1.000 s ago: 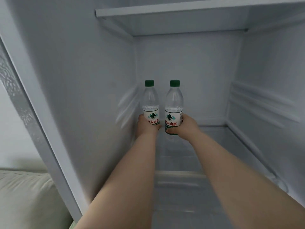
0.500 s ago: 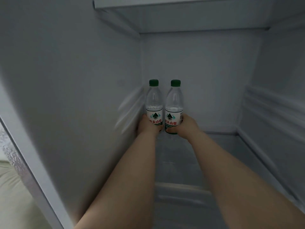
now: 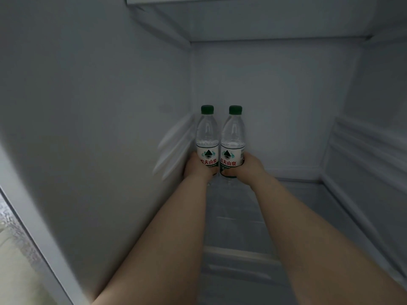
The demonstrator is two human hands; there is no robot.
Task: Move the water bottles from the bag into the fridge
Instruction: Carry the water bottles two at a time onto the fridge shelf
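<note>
Head view: two clear water bottles stand upright and side by side deep in the fridge compartment, close to its back-left corner; the left bottle (image 3: 207, 137) and the right bottle (image 3: 233, 139) sit just beside each other, their labels nearly touching; each has a dark green cap, a white label with a green mountain mark and red characters, and clear water above the label; whether their bases rest on the shelf cannot be told, since the hands cover the lower parts. The left hand (image 3: 197, 168) is wrapped around the lower body of the left bottle, fingers closed on it; the right hand (image 3: 247, 168) grips the lower body of the right bottle in the same way, its thumb lying across the bottom of the label; both bare forearms stretch forward from the lower edge of the frame and converge toward the bottles. The left bottle is near the fridge's left wall (image 3: 99, 106), where pale moulded rails (image 3: 176, 146) run toward the corner; the back wall (image 3: 275, 102) rises behind the caps; the glass shelf (image 3: 242, 227) lies under the arms, its front edge crossing between them; the right wall (image 3: 370, 155) carries similar ridges, well apart from the bottles; an upper shelf (image 3: 242, 0) spans the top; a strip of the fridge's frame (image 3: 37, 238) slants down the lower left, with a pale surface outside it.
</note>
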